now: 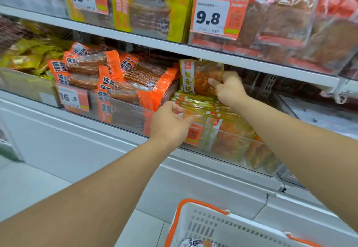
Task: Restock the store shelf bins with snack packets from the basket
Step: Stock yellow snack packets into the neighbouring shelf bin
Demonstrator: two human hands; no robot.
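Observation:
A clear shelf bin (240, 146) holds a row of green-edged snack packets (205, 107) with orange contents. My right hand (227, 88) grips one such packet (195, 76) upright at the back of the bin, thumb on its front. My left hand (170, 122) pinches the front packets of the row, fingers curled on their tops. A white basket (217, 225) with orange handles stands at the bottom, a packet (195, 243) just showing inside it.
The bin to the left is full of orange sausage packets (108, 76), with green packets (27, 57) further left. The upper shelf (135, 39) carries more goods and price tags 16.8 and 9.8. White shelf base and floor lie below.

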